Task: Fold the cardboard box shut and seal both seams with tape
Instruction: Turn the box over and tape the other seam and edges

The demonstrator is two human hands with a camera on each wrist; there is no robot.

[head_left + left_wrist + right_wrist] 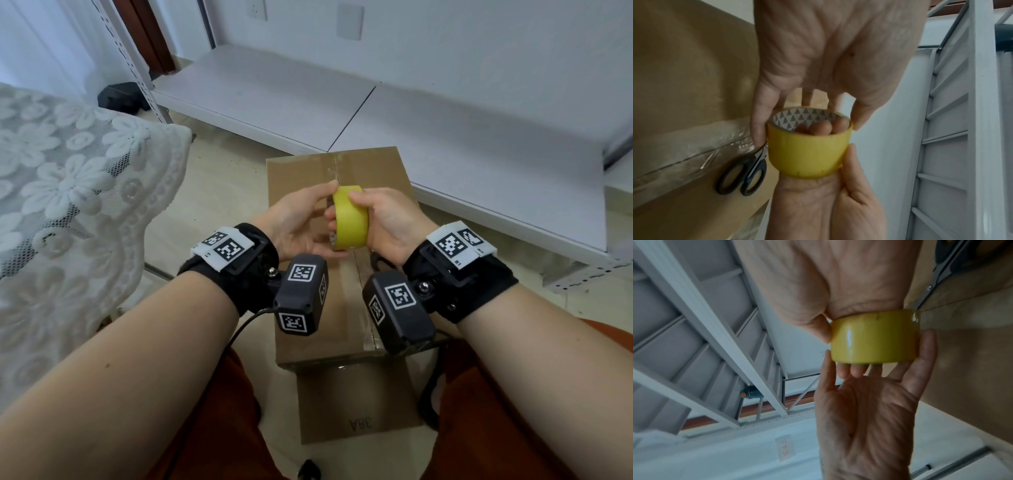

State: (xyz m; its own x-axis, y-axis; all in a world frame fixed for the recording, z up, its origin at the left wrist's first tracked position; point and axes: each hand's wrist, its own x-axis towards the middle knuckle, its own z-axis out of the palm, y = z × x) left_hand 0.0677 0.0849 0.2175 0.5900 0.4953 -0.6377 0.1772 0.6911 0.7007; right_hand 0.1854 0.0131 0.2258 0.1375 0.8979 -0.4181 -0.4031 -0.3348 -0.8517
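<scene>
Yellow tape roll [351,219] sits at the centre of the head view, gripped by both the left hand [298,222] and the right hand [387,219] above the closed cardboard box [298,178], on whose top black scissors [742,175] lie, lower left in the left wrist view.

Glossy yellow tape roll [875,337], matt cardboard box [373,171], possibly plastic-handled scissors [744,177], lace cloth [68,171]

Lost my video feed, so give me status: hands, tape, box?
Both hands, left hand and right hand, grip tape roll. Box folded shut, top seam taped. Scissors lie on box.
</scene>
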